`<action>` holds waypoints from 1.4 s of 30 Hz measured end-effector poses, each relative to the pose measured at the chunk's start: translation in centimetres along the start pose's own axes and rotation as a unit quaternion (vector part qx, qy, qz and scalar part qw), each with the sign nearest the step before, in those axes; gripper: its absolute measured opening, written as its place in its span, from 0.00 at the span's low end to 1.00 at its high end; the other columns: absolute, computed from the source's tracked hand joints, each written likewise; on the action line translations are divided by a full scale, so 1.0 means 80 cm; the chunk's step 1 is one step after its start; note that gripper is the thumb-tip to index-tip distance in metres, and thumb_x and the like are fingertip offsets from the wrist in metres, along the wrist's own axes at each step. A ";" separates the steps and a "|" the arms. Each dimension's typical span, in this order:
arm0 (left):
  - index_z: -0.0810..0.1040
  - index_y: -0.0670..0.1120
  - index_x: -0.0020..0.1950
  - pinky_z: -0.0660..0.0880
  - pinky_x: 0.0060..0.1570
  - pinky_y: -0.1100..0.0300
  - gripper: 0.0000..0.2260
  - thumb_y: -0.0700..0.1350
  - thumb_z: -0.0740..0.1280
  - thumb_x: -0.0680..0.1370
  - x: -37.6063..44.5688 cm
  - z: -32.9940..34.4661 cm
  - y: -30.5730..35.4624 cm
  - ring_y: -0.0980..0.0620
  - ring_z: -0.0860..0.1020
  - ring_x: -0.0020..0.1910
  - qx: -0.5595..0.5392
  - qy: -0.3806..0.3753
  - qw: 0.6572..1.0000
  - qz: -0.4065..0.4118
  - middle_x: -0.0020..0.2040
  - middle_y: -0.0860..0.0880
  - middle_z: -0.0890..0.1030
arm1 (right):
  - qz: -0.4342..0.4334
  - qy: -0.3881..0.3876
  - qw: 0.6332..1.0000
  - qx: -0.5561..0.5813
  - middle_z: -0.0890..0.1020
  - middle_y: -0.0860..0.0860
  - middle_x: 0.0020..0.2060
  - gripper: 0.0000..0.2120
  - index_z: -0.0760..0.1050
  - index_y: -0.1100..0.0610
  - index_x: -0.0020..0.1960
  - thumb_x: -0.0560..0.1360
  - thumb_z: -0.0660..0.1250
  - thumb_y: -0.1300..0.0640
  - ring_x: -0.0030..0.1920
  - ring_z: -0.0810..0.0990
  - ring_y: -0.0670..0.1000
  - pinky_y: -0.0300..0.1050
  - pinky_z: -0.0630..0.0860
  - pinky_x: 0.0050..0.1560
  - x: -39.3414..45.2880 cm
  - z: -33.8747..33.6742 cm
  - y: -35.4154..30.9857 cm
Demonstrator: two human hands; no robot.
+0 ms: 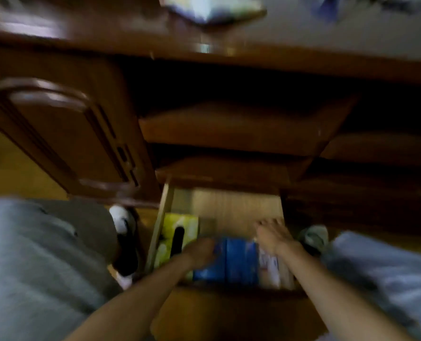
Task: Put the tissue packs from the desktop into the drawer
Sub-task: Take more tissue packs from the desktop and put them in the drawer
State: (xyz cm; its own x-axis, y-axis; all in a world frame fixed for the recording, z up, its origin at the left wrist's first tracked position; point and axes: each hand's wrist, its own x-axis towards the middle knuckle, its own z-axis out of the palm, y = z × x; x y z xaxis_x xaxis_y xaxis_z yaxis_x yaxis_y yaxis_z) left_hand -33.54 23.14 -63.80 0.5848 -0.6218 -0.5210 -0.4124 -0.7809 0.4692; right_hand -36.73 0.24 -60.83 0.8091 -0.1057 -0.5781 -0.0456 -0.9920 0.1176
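The blue tissue pack point(236, 262) lies in the open drawer point(236, 205), near end, right of a yellow box point(177, 232). The left hand point(199, 249) grips its left end; the right hand point(273, 233) rests flat. It looks light, soft and slippery-wrapped, best held by the ends.

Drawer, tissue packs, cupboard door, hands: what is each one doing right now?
drawer: pulled open.
blue tissue pack: in the drawer, between both hands.
yellow tissue box: lying in the drawer's left side.
tissue pack on the desktop: not yet moved.
cupboard door: looks shut.
left hand: on the blue pack; grip blurred.
right hand: fingers spread, on the pack.
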 end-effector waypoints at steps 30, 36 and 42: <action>0.81 0.52 0.55 0.76 0.38 0.55 0.09 0.45 0.74 0.76 -0.146 -0.398 0.138 0.53 0.80 0.46 0.130 0.574 0.742 0.320 0.50 0.56 0.81 | -0.120 0.703 0.685 0.150 0.68 0.52 0.76 0.33 0.67 0.53 0.76 0.74 0.73 0.48 0.76 0.67 0.53 0.53 0.62 0.76 -0.131 -0.316 0.047; 0.83 0.51 0.54 0.77 0.43 0.66 0.08 0.52 0.71 0.78 -0.168 -0.324 0.108 0.57 0.83 0.48 -0.213 0.421 0.819 0.326 0.48 0.57 0.84 | -0.208 0.750 0.620 0.098 0.81 0.49 0.55 0.12 0.76 0.55 0.54 0.77 0.72 0.48 0.60 0.79 0.52 0.51 0.67 0.71 -0.142 -0.272 0.024; 0.86 0.43 0.53 0.80 0.55 0.55 0.08 0.40 0.74 0.74 -0.111 -0.225 0.040 0.55 0.83 0.53 -0.248 0.238 0.906 0.249 0.53 0.50 0.85 | -0.211 0.328 0.880 0.271 0.80 0.46 0.65 0.27 0.64 0.48 0.68 0.75 0.74 0.50 0.56 0.84 0.47 0.49 0.83 0.51 -0.102 -0.164 -0.015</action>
State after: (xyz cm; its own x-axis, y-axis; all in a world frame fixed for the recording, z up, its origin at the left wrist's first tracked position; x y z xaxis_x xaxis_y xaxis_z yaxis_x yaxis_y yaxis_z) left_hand -27.50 27.21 -44.82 0.6952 -0.7021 0.1540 -0.4128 -0.2146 0.8852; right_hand -35.58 3.19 -45.67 0.9773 0.1656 0.1323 0.2101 -0.8398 -0.5006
